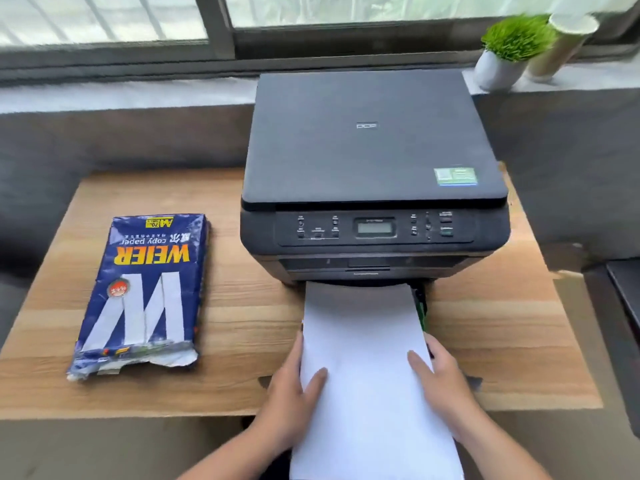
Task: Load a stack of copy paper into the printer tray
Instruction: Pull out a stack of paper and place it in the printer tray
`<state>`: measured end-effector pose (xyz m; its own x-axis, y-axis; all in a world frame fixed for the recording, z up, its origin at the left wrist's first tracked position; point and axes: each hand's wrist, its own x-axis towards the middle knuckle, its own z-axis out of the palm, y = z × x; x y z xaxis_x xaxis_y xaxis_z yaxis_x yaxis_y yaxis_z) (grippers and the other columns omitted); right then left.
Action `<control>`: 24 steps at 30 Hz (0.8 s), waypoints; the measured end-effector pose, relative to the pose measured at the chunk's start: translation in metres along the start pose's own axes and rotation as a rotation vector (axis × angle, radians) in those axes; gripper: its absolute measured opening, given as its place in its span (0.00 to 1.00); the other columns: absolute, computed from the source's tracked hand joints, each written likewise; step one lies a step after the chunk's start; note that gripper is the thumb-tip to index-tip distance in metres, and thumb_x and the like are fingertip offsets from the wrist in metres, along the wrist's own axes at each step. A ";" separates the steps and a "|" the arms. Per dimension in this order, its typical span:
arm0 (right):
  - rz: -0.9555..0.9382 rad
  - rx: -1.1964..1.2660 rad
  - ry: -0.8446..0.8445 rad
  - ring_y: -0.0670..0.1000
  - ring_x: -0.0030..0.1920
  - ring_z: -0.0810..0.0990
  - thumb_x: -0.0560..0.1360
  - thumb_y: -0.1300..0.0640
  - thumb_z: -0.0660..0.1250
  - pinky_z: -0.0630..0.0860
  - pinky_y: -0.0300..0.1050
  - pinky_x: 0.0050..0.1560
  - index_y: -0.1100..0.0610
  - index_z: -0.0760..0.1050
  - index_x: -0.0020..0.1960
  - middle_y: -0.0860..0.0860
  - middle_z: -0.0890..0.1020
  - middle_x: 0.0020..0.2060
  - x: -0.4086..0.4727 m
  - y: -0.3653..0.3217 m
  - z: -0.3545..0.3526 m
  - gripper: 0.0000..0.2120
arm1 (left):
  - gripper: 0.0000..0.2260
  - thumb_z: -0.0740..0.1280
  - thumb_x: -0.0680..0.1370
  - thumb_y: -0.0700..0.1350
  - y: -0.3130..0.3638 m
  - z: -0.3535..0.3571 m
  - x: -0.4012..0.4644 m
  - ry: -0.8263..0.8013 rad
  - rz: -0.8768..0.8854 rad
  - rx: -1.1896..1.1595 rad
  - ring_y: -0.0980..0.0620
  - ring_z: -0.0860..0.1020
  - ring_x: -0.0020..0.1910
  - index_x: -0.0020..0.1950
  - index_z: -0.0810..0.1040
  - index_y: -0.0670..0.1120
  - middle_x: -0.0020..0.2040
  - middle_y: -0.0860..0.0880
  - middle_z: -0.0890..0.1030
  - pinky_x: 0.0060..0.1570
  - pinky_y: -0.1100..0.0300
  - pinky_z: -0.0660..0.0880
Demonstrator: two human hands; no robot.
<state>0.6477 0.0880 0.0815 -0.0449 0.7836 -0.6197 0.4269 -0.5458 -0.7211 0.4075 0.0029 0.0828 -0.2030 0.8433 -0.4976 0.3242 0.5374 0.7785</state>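
A: Is the paper in yet?

B: Partly. The torn paper pack [142, 292] lies far left. The left hand [294, 386] and right hand [440, 375] grip the paper stack [363, 341] by its sides. Its far end sits under the printer [374, 168].

A: Any room?

B: Yes, bare table [502, 358] on both sides.

One head camera looks forward and down from close above the table [242, 341], printer [374, 150] centre frame, window [104, 15] across the top.

Matt black plastic printer [370, 140], wood-grain table [242, 299]
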 end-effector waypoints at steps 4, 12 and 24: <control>0.016 -0.027 0.032 0.55 0.63 0.80 0.83 0.60 0.59 0.74 0.54 0.68 0.55 0.73 0.69 0.51 0.82 0.61 0.024 0.010 -0.003 0.16 | 0.31 0.63 0.80 0.54 0.014 0.011 0.020 0.030 -0.068 0.134 0.52 0.64 0.75 0.79 0.51 0.57 0.76 0.55 0.65 0.73 0.50 0.63; 0.022 -0.066 0.063 0.56 0.62 0.80 0.82 0.54 0.60 0.74 0.57 0.67 0.49 0.74 0.67 0.49 0.82 0.61 0.050 0.014 -0.003 0.14 | 0.29 0.61 0.81 0.50 0.008 0.029 0.037 0.057 -0.137 0.208 0.45 0.67 0.73 0.79 0.52 0.49 0.76 0.47 0.67 0.70 0.55 0.64; -0.074 0.028 0.101 0.53 0.62 0.81 0.82 0.60 0.61 0.73 0.50 0.68 0.57 0.75 0.68 0.51 0.83 0.61 0.063 0.027 -0.015 0.15 | 0.26 0.62 0.81 0.50 -0.003 0.036 0.042 0.075 -0.049 0.259 0.41 0.74 0.63 0.78 0.58 0.47 0.65 0.39 0.78 0.60 0.49 0.72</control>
<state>0.6699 0.1272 0.0275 0.0159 0.8472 -0.5310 0.3998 -0.4922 -0.7733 0.4309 0.0364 0.0460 -0.2894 0.8193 -0.4950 0.5361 0.5671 0.6253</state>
